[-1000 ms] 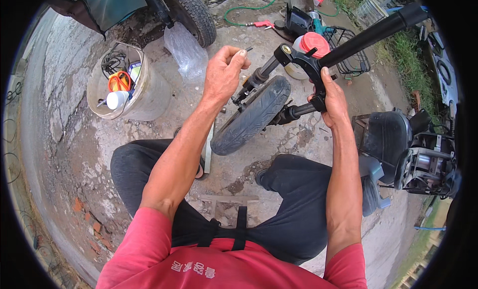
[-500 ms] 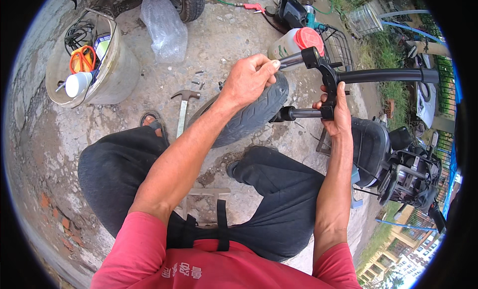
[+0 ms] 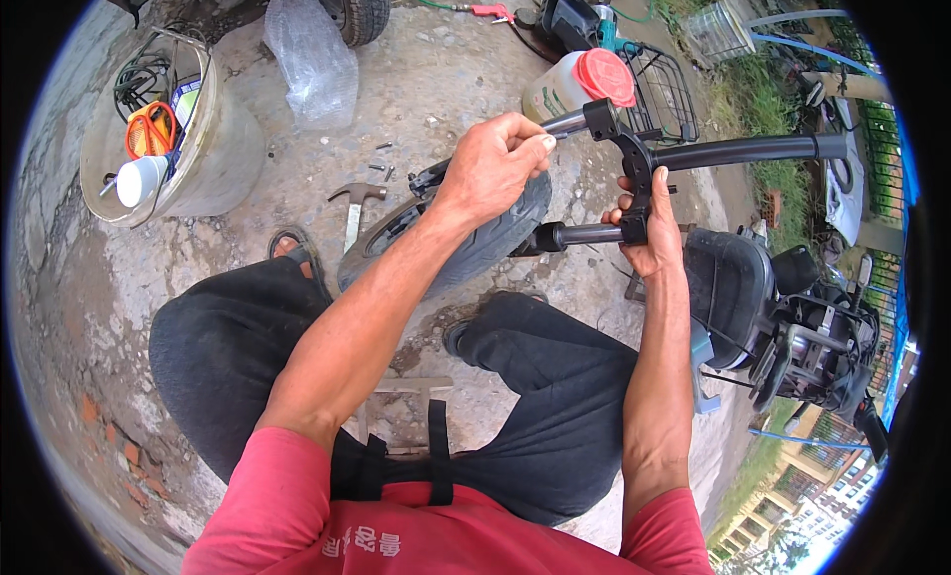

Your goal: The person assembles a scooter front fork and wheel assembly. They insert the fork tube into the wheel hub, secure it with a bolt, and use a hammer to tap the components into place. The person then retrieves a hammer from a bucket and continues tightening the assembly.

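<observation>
Both hands are on a black motorcycle front fork. My left hand [image 3: 495, 171] is closed, thumb and fingers pinching the silver fork tube [image 3: 567, 124] on the far side. My right hand [image 3: 656, 226] wraps around the black fork clamp [image 3: 637, 164], close to where the second fork leg [image 3: 589, 234] enters it. From the clamp, the black steering stem [image 3: 748, 154] sticks out to the right. A tyre [image 3: 475, 243] lies tilted at the fork's other end, between my legs and partly hidden by my left forearm.
A claw hammer [image 3: 356, 203] and several bolts [image 3: 381, 167] lie on the concrete. At the left stands a tool bucket [image 3: 223, 164]; bubble wrap [image 3: 315, 75] is farther back. A red-lidded jug [image 3: 557, 88] and wire basket [image 3: 666, 95] stand beyond the fork. A scooter [image 3: 792, 327] is at the right.
The fork and tyre have shifted slightly left, and more of the tyre's left side shows past my forearm. Both hands keep their hold. The whole view has also slid a little.
</observation>
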Demonstrator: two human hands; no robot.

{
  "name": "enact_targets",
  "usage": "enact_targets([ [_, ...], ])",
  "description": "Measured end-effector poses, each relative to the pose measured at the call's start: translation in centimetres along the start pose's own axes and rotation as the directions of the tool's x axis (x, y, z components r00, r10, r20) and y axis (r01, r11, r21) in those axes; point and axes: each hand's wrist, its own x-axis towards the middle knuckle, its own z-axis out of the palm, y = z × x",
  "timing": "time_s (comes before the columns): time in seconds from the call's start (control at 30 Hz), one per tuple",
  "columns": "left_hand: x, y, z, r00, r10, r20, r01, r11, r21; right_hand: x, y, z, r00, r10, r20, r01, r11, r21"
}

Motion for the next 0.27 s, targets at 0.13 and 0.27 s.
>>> enact_targets([
  [0.13,0.33,-0.06,0.36,0.999,-0.038,0.014,0.038,0.999,0.017,-0.12,0.37,0.24,1.0,0.008,-0.008,-0.008,1.0,0.006],
  [0.27,0.69,-0.65,0.88,1.0,-0.017,0.025,0.016,0.999,0.049,-0.09,0.7,0.24,0.999,0.035,-0.009,-0.035,0.999,0.027],
])
